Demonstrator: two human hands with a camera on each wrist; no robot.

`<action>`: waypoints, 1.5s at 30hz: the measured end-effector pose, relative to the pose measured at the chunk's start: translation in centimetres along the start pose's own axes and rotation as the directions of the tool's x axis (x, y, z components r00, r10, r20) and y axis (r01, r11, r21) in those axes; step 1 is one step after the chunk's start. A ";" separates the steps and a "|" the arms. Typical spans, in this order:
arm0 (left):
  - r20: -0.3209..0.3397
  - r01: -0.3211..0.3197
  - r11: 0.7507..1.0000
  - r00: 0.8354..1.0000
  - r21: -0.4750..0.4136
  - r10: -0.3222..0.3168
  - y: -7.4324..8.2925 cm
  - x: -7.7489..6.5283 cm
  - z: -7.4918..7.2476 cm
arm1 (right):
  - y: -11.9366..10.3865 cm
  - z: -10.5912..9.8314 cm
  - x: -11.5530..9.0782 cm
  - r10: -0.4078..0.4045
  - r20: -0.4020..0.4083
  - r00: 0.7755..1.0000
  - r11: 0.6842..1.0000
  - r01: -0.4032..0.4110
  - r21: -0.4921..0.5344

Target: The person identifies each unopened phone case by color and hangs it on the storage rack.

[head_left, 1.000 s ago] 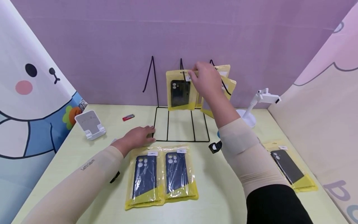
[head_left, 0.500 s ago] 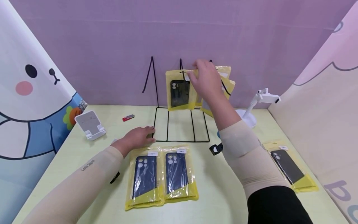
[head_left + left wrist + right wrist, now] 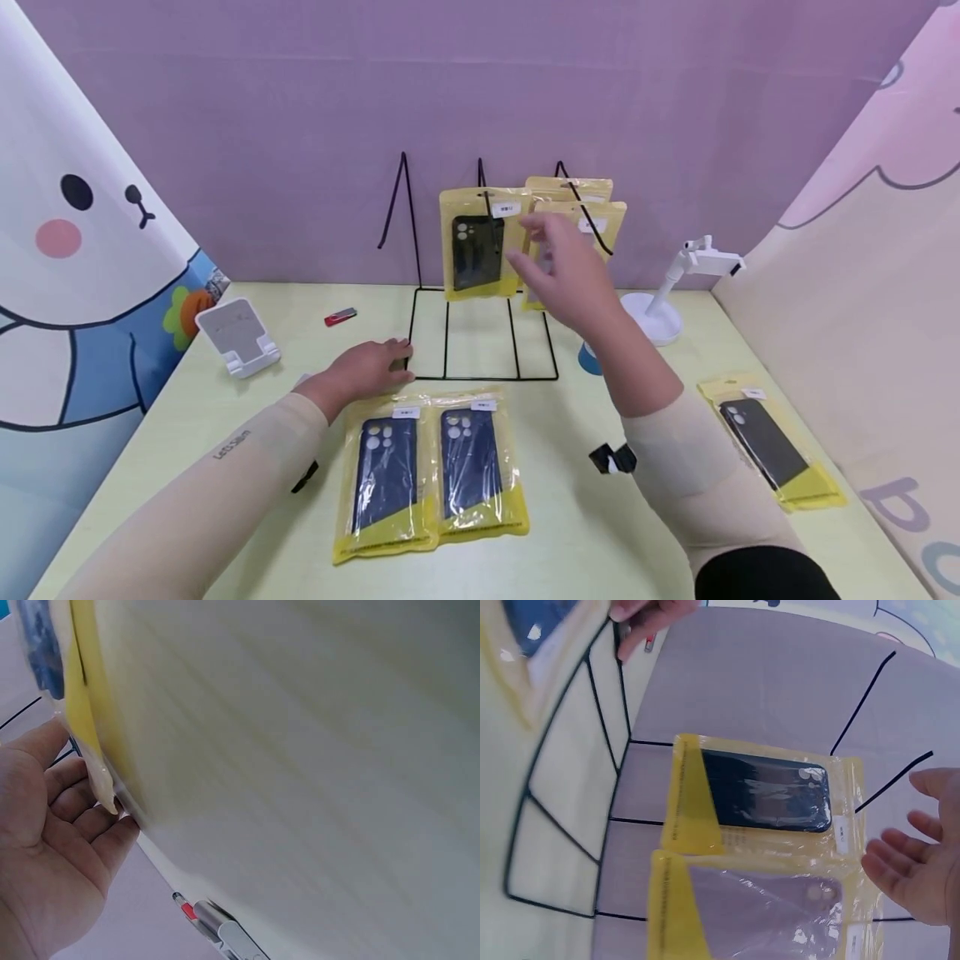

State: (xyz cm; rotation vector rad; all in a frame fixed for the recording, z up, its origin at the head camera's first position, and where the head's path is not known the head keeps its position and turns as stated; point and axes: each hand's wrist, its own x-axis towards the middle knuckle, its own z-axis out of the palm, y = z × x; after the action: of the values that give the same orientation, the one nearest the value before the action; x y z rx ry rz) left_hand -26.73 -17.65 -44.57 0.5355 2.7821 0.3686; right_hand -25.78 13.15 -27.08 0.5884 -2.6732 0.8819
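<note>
My left hand (image 3: 363,371) holds the left side of a black wire display rack (image 3: 446,342) at its base, thumb in front. My right hand (image 3: 573,271) is empty, fingers loosely bent, before the right-hand hook. On the middle hook hangs a yellow-edged pouch with a black phone case (image 3: 476,258). Two more pouches hang at the right hook; the front one holds a pale lilac phone case (image 3: 765,907), seen in the right wrist view. Below the rack, a left pouch (image 3: 386,475) and a right pouch (image 3: 472,467) with dark blue phone cases lie side by side on the table.
The left hook (image 3: 390,200) carries nothing. A white phone stand (image 3: 238,337) and a red USB stick (image 3: 341,317) are on the left. On the right are a white folding stand (image 3: 660,308), a blue round object (image 3: 589,360) and another bagged black phone case (image 3: 765,442).
My right hand has let go near the top of the hanging pouches and come down and back. The pouches at the right hook now hang straighter. My left hand stays on the rack.
</note>
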 end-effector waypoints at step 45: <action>0.020 -0.010 1.000 1.000 0.005 0.010 0.3 -0.2 -0.4 | 26.8 -10.8 -14.8 0.533 0.256 0.806 0.831 -0.444 -0.335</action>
State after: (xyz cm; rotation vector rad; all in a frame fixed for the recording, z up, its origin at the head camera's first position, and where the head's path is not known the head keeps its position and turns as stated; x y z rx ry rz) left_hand -26.59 -17.49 -44.10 0.5515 2.7626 0.3570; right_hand -23.55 43.75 -37.71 -0.0436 -3.2677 0.5505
